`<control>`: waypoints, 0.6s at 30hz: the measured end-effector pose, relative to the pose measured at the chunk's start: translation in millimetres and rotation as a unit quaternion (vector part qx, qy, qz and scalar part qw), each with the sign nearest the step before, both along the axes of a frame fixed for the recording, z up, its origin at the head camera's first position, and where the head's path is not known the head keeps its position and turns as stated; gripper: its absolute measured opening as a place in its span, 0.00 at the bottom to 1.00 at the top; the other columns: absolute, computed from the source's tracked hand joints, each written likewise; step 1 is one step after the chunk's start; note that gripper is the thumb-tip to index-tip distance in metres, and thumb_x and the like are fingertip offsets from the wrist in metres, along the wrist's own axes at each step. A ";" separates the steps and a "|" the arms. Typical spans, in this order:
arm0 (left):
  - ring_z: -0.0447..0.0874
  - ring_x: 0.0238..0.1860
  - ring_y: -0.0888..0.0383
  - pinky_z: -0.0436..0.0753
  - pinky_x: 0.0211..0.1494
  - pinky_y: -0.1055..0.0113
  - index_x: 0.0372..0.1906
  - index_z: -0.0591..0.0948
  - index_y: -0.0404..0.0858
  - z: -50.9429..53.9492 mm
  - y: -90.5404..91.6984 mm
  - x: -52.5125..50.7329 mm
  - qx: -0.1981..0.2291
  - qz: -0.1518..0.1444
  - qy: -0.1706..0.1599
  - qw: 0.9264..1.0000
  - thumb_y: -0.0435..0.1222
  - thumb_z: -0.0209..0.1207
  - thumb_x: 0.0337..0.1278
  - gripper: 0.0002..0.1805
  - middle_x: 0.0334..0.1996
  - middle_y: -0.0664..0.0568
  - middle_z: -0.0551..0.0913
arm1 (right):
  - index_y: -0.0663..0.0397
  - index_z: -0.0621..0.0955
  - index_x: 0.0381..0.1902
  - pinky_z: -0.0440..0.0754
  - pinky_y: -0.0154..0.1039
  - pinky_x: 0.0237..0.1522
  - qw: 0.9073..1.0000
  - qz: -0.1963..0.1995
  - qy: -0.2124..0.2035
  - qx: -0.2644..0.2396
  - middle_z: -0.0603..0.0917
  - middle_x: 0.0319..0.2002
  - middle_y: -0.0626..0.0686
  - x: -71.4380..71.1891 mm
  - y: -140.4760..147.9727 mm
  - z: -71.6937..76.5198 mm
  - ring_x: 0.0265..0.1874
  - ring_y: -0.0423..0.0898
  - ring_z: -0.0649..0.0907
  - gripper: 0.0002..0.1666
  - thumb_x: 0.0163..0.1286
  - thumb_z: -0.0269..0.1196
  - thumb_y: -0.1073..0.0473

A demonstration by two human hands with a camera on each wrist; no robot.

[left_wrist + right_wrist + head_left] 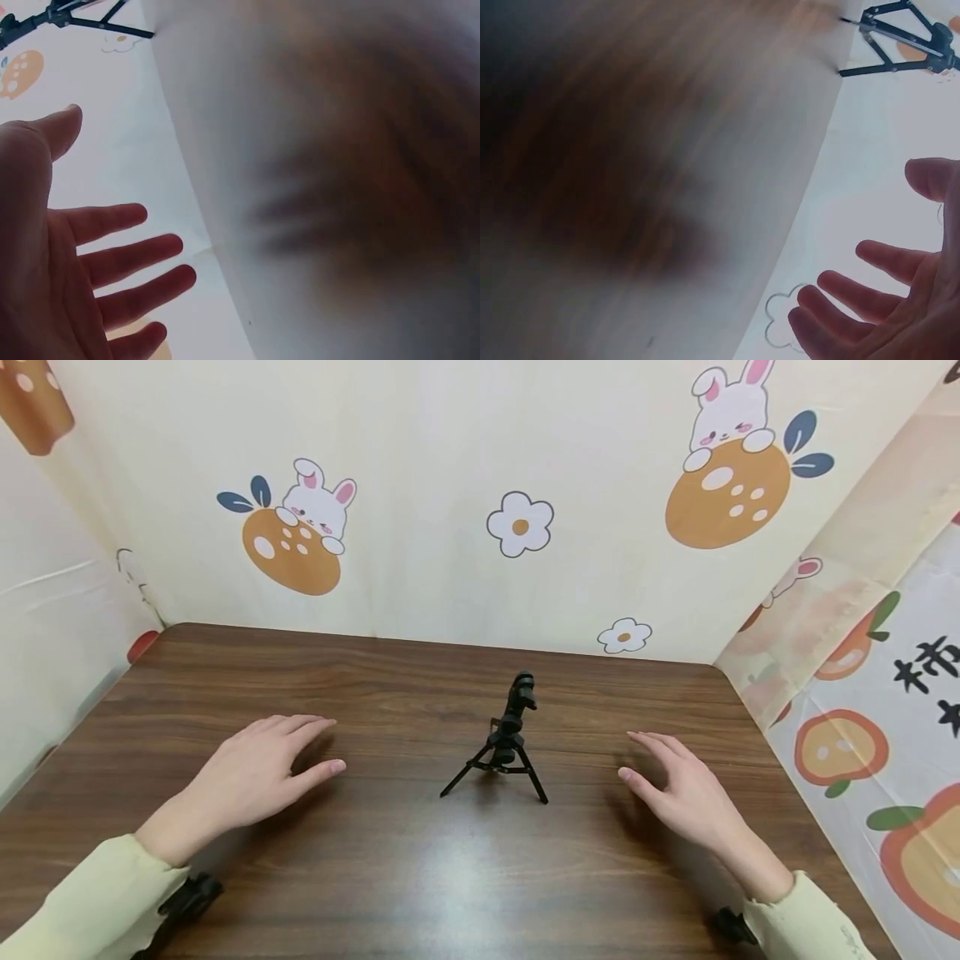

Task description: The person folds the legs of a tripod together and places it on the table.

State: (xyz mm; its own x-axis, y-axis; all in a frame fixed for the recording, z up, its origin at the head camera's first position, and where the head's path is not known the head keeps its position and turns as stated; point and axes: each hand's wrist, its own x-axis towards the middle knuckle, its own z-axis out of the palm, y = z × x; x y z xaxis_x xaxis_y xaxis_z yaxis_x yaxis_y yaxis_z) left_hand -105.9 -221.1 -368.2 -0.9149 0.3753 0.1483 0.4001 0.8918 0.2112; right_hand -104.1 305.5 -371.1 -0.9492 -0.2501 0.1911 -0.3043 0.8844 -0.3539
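- Black tripod (507, 739) stands on spread legs between the fingers of the left hand (258, 768) and those of the right hand (690, 793), apart from both; its upper part leans slightly toward the right fingers.
- Left fingers (142, 257): extended and spread, with gaps between them in the left wrist view; the thumb stands well out on the side nearest the tripod.
- Right fingers (862, 298): slightly bent and loosely spread, the thumb apart from them and on the tripod's side.
- Brown wood-grain table (405, 710) lies beneath both sets of fingers, with a shadow under each hand (whether any fingertip meets the wood, I cannot tell).
- Pale green cuffs sit behind the fingers, on the left sleeve (105, 897) and the right sleeve (806, 918); a dark device (191, 896) shows at the left cuff, another piece (733, 927) at the right.
- Cream cloth (427, 460) rises beyond the fingers, printed with rabbits (318, 508) on orange fruit and with white flowers (520, 510).
- White cloth (832, 797), to the right of the right fingers, carries fruit prints and black characters.
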 end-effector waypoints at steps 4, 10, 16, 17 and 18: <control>0.75 0.62 0.42 0.74 0.57 0.40 0.65 0.77 0.43 1.2 10.2 -2.8 0.033 -0.015 -0.024 0.999 0.63 0.53 0.66 0.35 0.61 0.46 0.79 | 0.52 0.74 0.67 0.75 0.60 0.54 0.999 0.022 -0.004 -0.030 0.76 0.62 0.56 -0.4 -8.3 3.2 0.58 0.59 0.78 0.32 0.71 0.63 0.45; 0.77 0.61 0.49 0.75 0.59 0.45 0.64 0.77 0.45 0.6 27.3 -8.1 0.085 -0.051 -0.046 0.994 0.61 0.53 0.68 0.31 0.60 0.51 0.79 | 0.48 0.75 0.67 0.79 0.55 0.51 0.996 0.050 0.005 -0.068 0.78 0.60 0.53 -0.8 -19.6 12.2 0.57 0.53 0.79 0.28 0.72 0.64 0.49; 0.82 0.53 0.57 0.79 0.53 0.50 0.61 0.79 0.45 0.6 42.8 -13.0 0.180 -0.093 -0.082 0.976 0.54 0.57 0.69 0.24 0.53 0.56 0.83 | 0.48 0.76 0.66 0.80 0.53 0.51 0.993 0.072 0.014 -0.088 0.79 0.59 0.52 -3.3 -33.2 20.5 0.57 0.50 0.78 0.27 0.71 0.65 0.51; 0.82 0.53 0.58 0.79 0.53 0.51 0.60 0.79 0.45 1.3 45.8 -13.6 0.197 -0.099 -0.093 0.971 0.53 0.58 0.69 0.23 0.53 0.56 0.83 | 0.47 0.76 0.66 0.80 0.52 0.51 0.993 0.073 0.015 -0.090 0.79 0.59 0.51 -3.9 -35.4 21.7 0.57 0.49 0.78 0.27 0.71 0.65 0.52; 0.82 0.53 0.59 0.79 0.54 0.51 0.60 0.80 0.45 2.4 48.8 -14.1 0.214 -0.105 -0.104 0.966 0.52 0.58 0.69 0.22 0.52 0.56 0.83 | 0.47 0.76 0.66 0.80 0.51 0.51 0.993 0.074 0.015 -0.095 0.79 0.59 0.51 -4.7 -37.8 22.9 0.58 0.49 0.78 0.27 0.71 0.65 0.52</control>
State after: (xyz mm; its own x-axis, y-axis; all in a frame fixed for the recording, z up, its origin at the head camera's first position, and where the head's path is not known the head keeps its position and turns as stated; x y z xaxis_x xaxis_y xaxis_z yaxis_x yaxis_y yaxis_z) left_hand -120.0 -172.3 -365.8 -0.8518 0.5015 0.1516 0.4719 0.6086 0.6379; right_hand -108.8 267.7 -348.1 -0.8977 -0.3442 0.2750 -0.4392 0.7473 -0.4986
